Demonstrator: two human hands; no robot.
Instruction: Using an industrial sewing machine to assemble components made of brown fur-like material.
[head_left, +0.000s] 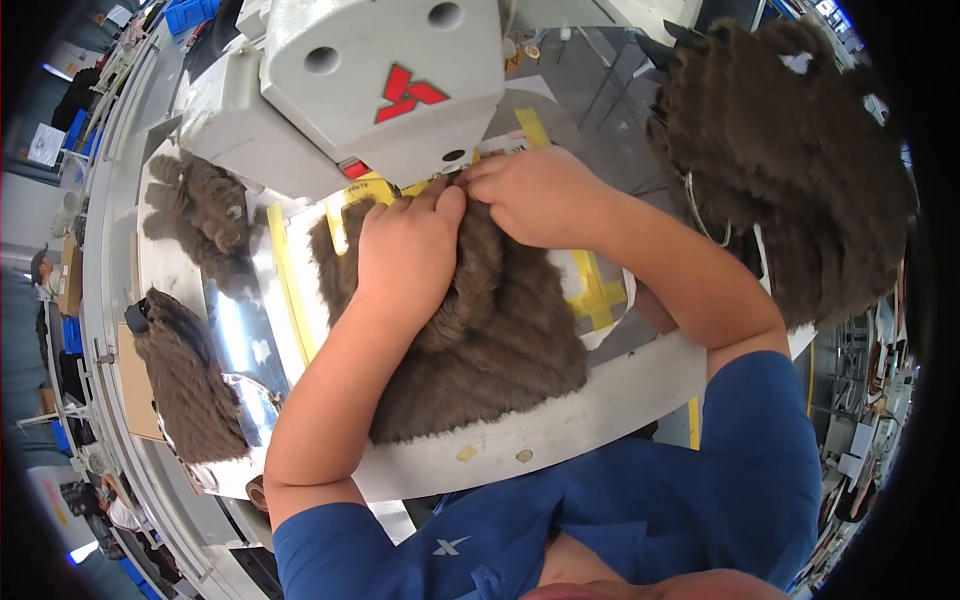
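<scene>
A piece of brown furry fabric (490, 350) lies spread under the head of a light grey industrial sewing machine (385, 80). My left hand (410, 250) presses on the fur with its fingers curled down, close below the machine head. My right hand (545, 195) is just to its right, fingers pinched on the fabric's far edge. The fingertips of both hands nearly meet near the needle area. The machine head hides the needle, and the exact stitch line cannot be made out.
Brown furry pieces (200, 215) lie left of the machine, with another furry piece (190, 380) nearer. A large pile of brown fur (790, 170) stands at the right. Yellow tape strips (597, 300) mark the white work surface. A blue bin (190, 14) is at the far left.
</scene>
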